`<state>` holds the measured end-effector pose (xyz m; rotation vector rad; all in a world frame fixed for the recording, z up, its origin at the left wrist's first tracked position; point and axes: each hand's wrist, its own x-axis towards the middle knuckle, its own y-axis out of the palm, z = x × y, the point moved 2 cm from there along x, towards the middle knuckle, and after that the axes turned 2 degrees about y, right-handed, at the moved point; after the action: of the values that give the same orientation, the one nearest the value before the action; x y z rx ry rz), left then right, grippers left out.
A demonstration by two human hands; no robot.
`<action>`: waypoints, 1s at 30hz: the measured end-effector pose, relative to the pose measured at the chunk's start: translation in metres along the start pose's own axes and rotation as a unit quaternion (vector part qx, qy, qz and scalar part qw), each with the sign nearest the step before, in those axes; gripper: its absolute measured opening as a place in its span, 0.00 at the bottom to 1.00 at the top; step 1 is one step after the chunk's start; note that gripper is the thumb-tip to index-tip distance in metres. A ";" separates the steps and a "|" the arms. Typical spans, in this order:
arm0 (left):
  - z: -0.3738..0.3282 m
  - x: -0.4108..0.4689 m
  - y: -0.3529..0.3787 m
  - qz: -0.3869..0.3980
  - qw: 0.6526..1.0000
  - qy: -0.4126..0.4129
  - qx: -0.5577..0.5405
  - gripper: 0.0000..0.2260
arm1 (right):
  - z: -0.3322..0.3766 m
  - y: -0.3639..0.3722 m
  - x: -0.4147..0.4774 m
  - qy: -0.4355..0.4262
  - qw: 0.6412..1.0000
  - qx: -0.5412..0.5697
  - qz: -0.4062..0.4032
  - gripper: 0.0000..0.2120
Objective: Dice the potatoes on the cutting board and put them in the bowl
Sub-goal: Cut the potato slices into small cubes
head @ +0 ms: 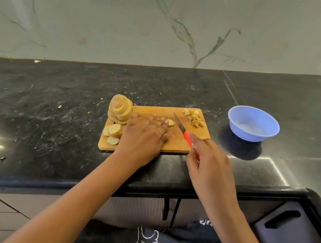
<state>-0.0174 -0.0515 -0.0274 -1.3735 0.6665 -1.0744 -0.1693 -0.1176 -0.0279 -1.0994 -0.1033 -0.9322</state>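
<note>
Near the centre of the cutting board (173, 141) we steady the potato piece (171, 123) with the flat, slightly spread fingers (161, 121) of the left hand (145, 137), its long axis apparently crossing the knife (179, 123), gripped in the right hand (209, 164) just beside it.

Soft, even light leaves glare streaks on the dark counter (55, 107), a shadow under the bowl (253, 123), and wide-angle bending at the edges.
</note>
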 end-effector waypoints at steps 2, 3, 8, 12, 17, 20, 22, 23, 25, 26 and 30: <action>-0.002 0.001 0.001 0.009 1.000 0.009 -0.001 0.23 | 0.002 0.003 -0.001 -0.003 1.000 0.000 0.003 0.18; -0.002 0.001 0.001 0.009 1.000 0.013 0.000 0.23 | 0.003 0.003 -0.001 -0.005 1.000 0.000 0.007 0.18; 0.001 0.003 0.001 0.013 1.000 0.023 -0.014 0.23 | 0.006 0.006 0.000 -0.006 0.999 -0.006 0.032 0.18; 0.002 0.003 0.001 0.009 0.999 0.027 -0.023 0.23 | 0.009 0.006 0.003 -0.001 0.999 -0.024 0.049 0.19; 0.005 0.004 0.003 0.005 0.999 0.027 -0.035 0.23 | 0.015 0.013 0.019 0.004 0.992 -0.082 0.091 0.22; 0.004 0.004 0.003 0.004 0.999 0.025 -0.032 0.22 | 0.020 0.009 0.020 -0.003 0.987 -0.118 0.111 0.22; 0.003 0.003 0.002 0.005 0.999 0.024 -0.033 0.22 | 0.020 0.002 0.011 -0.009 0.986 -0.124 0.111 0.23; 0.003 0.002 0.002 0.003 0.999 0.023 -0.034 0.22 | 0.019 0.000 0.007 -0.012 0.987 -0.123 0.098 0.23; 0.001 0.001 0.001 -0.002 0.999 0.021 -0.035 0.22 | 0.016 -0.002 0.000 -0.018 0.988 -0.130 0.076 0.22; 0.000 0.000 0.000 -0.001 0.999 0.020 -0.035 0.23 | 0.014 0.000 -0.002 -0.022 0.988 -0.140 0.068 0.22; -0.004 -0.003 0.001 0.015 0.999 0.021 -0.021 0.23 | 0.009 0.010 0.003 -0.048 0.981 -0.185 0.032 0.23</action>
<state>-0.0216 -0.0506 -0.0290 -1.3766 0.7425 -1.0725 -0.1574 -0.1113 -0.0288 -1.4845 0.0283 -0.8588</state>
